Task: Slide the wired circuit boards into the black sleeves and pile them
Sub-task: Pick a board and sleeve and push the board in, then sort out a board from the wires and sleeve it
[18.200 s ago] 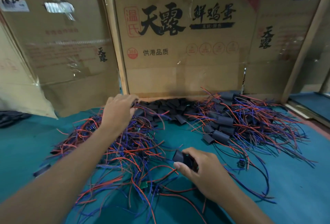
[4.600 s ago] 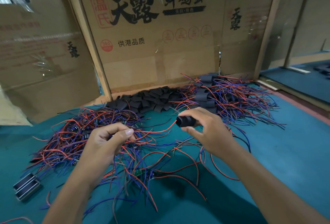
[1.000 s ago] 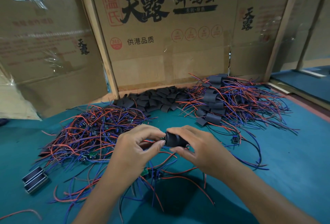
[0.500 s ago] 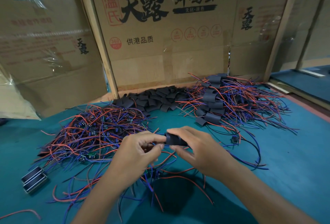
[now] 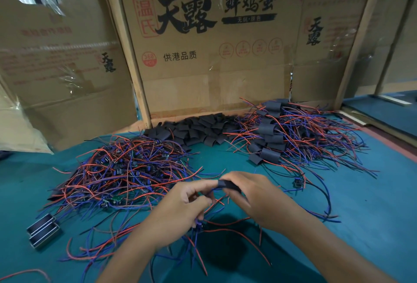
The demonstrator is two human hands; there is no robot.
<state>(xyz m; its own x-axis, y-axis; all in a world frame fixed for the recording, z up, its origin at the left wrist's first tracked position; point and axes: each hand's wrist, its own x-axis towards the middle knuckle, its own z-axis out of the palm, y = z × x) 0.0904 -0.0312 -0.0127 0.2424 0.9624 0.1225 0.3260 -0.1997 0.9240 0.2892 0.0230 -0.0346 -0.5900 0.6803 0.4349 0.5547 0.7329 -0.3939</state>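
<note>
Right hand [image 5: 252, 194] pinched a black sleeve [image 5: 228, 185] above the table [image 5: 361, 226]; left hand [image 5: 180, 206] gripped wires [image 5: 216, 206] near its front edge.

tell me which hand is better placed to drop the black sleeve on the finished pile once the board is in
Right. The right hand already pinches the black sleeve, and the pile of sleeved boards lies on its side; the left hand holds the wires.

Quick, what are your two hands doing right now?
Left hand: pinching red and blue wires.
Right hand: gripping a black sleeve.
</note>
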